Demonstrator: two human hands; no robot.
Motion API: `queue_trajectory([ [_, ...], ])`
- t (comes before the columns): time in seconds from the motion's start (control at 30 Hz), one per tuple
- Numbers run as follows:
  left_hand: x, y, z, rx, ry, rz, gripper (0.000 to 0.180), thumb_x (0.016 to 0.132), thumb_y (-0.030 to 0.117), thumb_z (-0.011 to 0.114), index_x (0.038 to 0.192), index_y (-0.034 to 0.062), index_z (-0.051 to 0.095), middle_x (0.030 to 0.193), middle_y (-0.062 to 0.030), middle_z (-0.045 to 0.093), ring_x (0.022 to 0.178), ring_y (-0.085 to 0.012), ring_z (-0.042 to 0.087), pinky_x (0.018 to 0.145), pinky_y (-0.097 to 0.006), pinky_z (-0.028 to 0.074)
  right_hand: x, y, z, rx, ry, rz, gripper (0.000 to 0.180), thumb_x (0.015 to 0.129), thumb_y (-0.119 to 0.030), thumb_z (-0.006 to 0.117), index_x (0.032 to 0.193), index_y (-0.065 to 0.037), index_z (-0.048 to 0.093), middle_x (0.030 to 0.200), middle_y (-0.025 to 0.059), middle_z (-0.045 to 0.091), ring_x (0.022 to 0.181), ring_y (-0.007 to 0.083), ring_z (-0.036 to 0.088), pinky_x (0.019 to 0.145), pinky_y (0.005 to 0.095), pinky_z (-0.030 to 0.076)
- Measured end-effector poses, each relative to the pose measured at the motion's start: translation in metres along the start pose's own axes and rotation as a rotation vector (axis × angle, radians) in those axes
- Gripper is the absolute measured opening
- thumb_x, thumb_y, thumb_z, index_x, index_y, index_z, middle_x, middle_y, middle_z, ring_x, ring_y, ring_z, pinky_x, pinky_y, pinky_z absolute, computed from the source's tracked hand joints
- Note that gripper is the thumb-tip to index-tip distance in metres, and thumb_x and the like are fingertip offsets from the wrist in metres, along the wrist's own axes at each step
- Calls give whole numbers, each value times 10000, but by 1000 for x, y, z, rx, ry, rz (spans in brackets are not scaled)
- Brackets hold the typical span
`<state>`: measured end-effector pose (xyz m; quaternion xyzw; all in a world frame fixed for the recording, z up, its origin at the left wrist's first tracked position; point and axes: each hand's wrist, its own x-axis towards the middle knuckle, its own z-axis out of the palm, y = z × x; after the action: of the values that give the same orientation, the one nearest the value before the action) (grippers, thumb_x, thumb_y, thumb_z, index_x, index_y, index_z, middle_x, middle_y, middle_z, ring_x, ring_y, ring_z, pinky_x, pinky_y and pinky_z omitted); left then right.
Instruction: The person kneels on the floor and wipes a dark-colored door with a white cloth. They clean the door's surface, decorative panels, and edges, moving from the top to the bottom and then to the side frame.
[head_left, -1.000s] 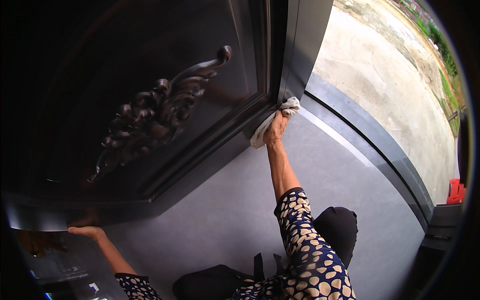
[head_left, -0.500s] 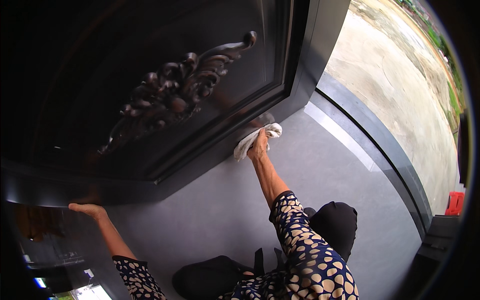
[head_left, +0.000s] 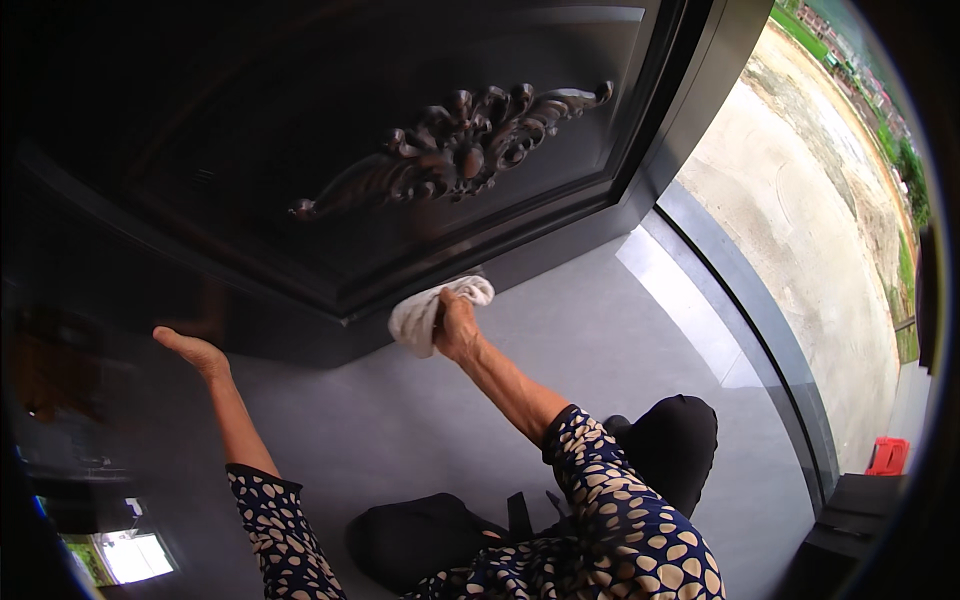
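Observation:
My right hand (head_left: 457,325) is closed round a bunched whitish cloth (head_left: 412,318), pressing it to the lower border of a dark door (head_left: 545,232). The door carries a carved scroll ornament (head_left: 468,162) on its panel. To the left, my left hand (head_left: 192,350) rests at the door's side edge, its visible fingers stretched out and holding nothing I can see. Part of that hand's far side is hidden. A faint reflection of it shows in the glossy door face.
Grey smooth floor (head_left: 540,345) spreads beneath my bent, black-clad knees (head_left: 680,450). A dark threshold strip (head_left: 735,295) curves along the right, with pale concrete ground (head_left: 800,190) outside. A red object (head_left: 887,457) stands at far right, near a dark block (head_left: 850,520).
My right hand and the cloth have slid left and slightly down along the door's lower border. The door appears shifted right in view; my left hand sits higher in the picture.

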<state>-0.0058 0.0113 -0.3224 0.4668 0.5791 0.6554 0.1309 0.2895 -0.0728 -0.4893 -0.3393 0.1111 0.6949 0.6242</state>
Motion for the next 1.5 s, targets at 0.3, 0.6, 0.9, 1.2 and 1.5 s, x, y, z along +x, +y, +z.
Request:
queue_trajectory([
  [0.3, -6, 9, 3, 20, -49, -33, 1040, 782, 784, 156, 1411, -31, 13, 1482, -213, -21, 1383, -310, 1, 1126, -415, 63, 42, -64, -42, -133, 200, -107, 191, 848, -43, 437, 991, -24, 563, 1060, 124, 599, 998, 259, 568, 905, 403, 456],
  [0.6, -2, 1, 1, -6, -43, 15, 1065, 771, 797, 163, 1407, -44, 14, 1482, -214, -10, 1383, -307, 3, 1124, -403, 62, 66, -165, -125, 27, 286, -512, 190, 844, -71, 385, 998, -99, 493, 917, 89, 541, 809, 218, 570, 719, 363, 510],
  [0.9, -7, 8, 9, -12, -15, 26, 1078, 767, 802, 175, 1402, -60, 44, 1474, -230, 31, 1378, -318, 49, 1119, -413, 99, 73, -71, -83, -26, 211, -509, 388, 791, 51, 309, 1105, -172, 350, 935, 41, 467, 779, 180, 522, 606, 309, 492],
  [1.2, -12, 11, 22, -50, 14, 12, 998, 828, 738, 189, 1343, -115, 238, 1398, -218, 281, 1309, -287, 262, 1080, -395, 201, 112, 63, -64, 11, 140, -172, 203, 902, -109, 321, 1051, -73, 454, 1013, 101, 537, 858, 211, 564, 711, 299, 531],
  [1.5, -9, -7, 16, -19, 55, 113, 562, 899, 633, 213, 687, 115, 251, 707, 15, 263, 673, -133, 268, 631, -324, 310, 20, 139, 65, 73, 46, 213, 236, 885, -27, 361, 1094, -41, 469, 1111, 108, 540, 1008, 265, 552, 866, 405, 510],
])
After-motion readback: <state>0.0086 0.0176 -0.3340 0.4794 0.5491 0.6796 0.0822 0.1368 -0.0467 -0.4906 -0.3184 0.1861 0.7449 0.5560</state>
